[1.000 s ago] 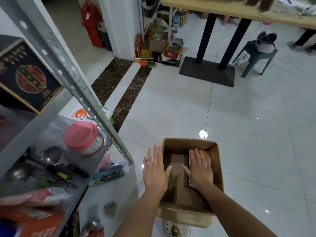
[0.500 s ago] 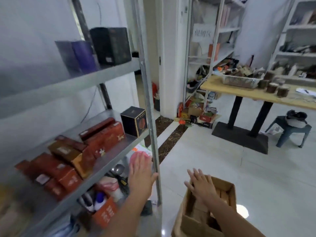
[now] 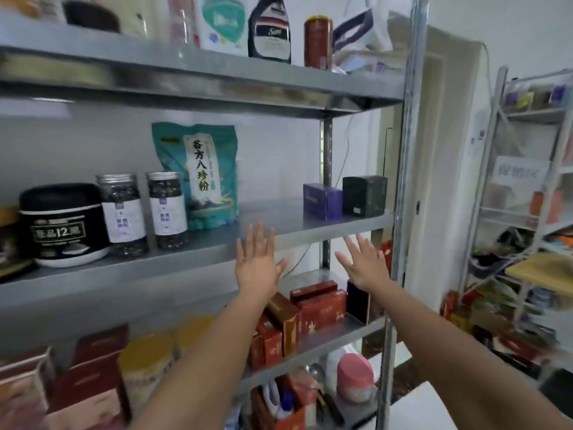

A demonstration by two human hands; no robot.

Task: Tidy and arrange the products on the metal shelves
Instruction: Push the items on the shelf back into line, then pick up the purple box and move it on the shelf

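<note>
Both my hands are raised in front of the metal shelves (image 3: 310,231), fingers spread, holding nothing. My left hand (image 3: 257,262) hovers at the front edge of the middle shelf, right of a teal pouch (image 3: 201,172). My right hand (image 3: 366,262) is below a purple box (image 3: 322,201) and a black box (image 3: 364,195). Left on that shelf stand two clear jars (image 3: 145,209) and a black tub (image 3: 62,225). Red boxes (image 3: 319,305) lie on the shelf below.
The top shelf carries pouches and a red can (image 3: 317,41). A pink-lidded jar (image 3: 353,377) sits low down. The upright post (image 3: 400,212) is just right of my right hand. Another stocked shelf rack (image 3: 533,212) stands at the right.
My view has swung up from the cardboard box on the floor to the shelves. Both hands left the box and rose empty to the middle shelf.
</note>
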